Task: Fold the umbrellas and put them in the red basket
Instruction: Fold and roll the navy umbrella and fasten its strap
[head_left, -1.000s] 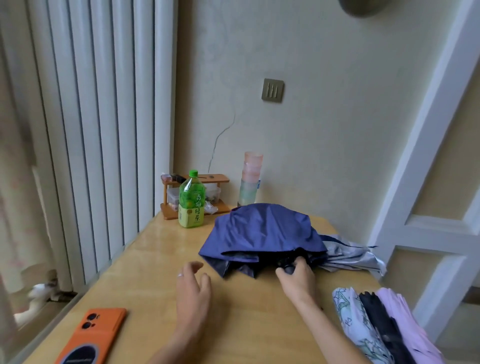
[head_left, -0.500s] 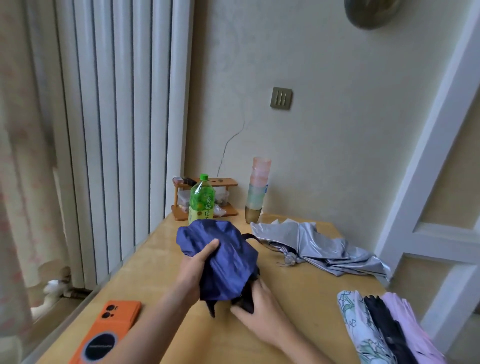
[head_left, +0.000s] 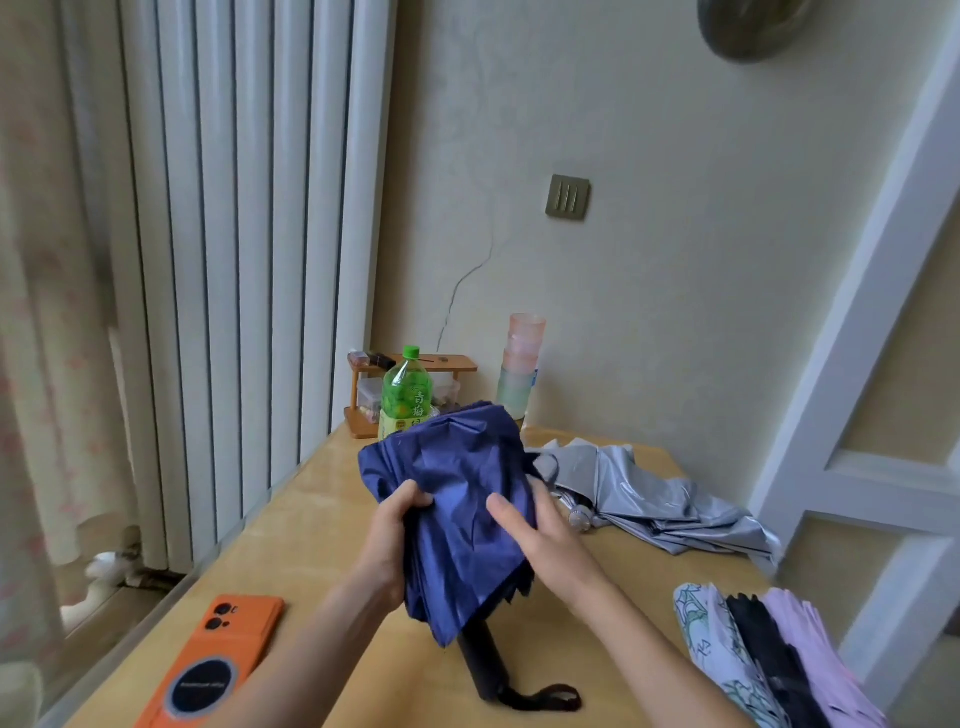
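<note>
A navy blue umbrella is held up over the wooden table, its canopy loose and crumpled, its black handle with a wrist strap pointing down toward me. My left hand grips the canopy's left side. My right hand holds the right side, thumb on the front of the cloth. A silver-grey umbrella lies unfolded on the table behind. Several folded umbrellas, patterned white, black and pink, lie at the lower right. No red basket is in view.
An orange phone lies at the table's near left. At the far end stand a green bottle, a small wooden rack and stacked plastic cups. A white radiator runs along the left; a white door frame is on the right.
The blue umbrella was pulled off the grey one toward me and lifted upright. Both hands closed on its canopy, and its black handle now shows below.
</note>
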